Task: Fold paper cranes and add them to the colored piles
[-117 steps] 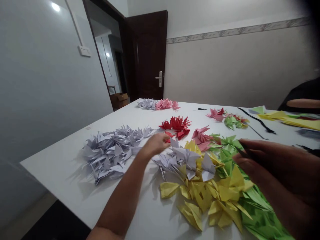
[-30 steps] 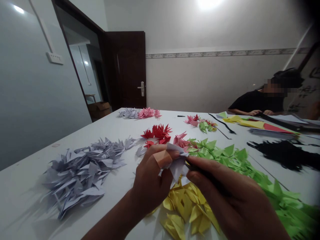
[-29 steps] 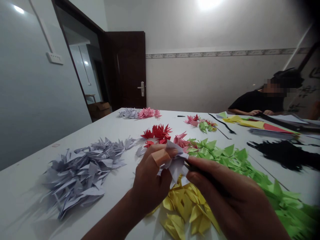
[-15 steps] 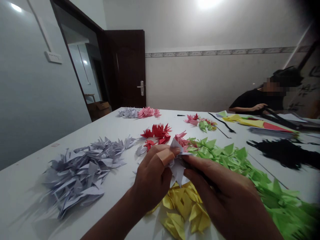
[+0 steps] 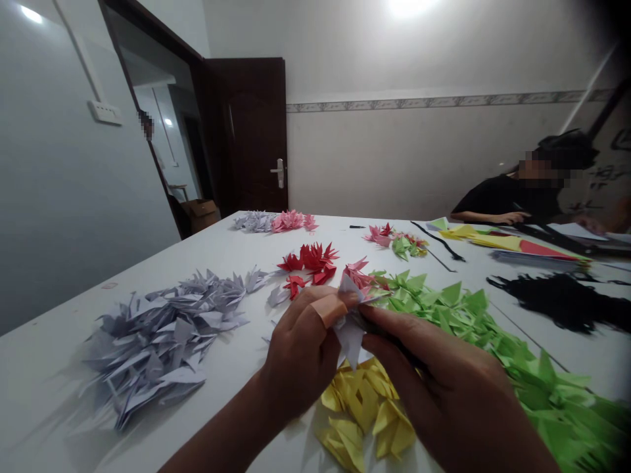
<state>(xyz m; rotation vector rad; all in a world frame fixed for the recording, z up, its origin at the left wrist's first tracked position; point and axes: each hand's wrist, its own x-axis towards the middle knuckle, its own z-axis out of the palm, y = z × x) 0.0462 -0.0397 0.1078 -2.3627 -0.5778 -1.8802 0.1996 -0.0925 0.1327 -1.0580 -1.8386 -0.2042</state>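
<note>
Between my two hands, above the table, is a white piece of folded origami paper [image 5: 351,338] with pointed flaps. My left hand [image 5: 303,341] is closed on its left side, with a tan band [image 5: 328,309] around one finger. From the right, my right hand [image 5: 444,374] pinches the paper between thumb and forefinger. Something dark shows between those fingers, too shaded to name. Right below the hands lie yellow folded paper pieces [image 5: 359,401]. Just beyond them are red folded pieces [image 5: 311,263] and pink ones [image 5: 359,274].
A large heap of white folded pieces [image 5: 162,341] lies left on the white table [image 5: 59,368]. Green folded pieces [image 5: 458,315] spread along the right, near black cords [image 5: 562,301]. Coloured paper sheets [image 5: 517,243] lie before a seated person [image 5: 497,197]. Another person's head [image 5: 146,125] shows at the doorway.
The white paper and both my hands have shifted only slightly. A head has appeared at the doorway. The seated person's hand has lowered toward the table.
</note>
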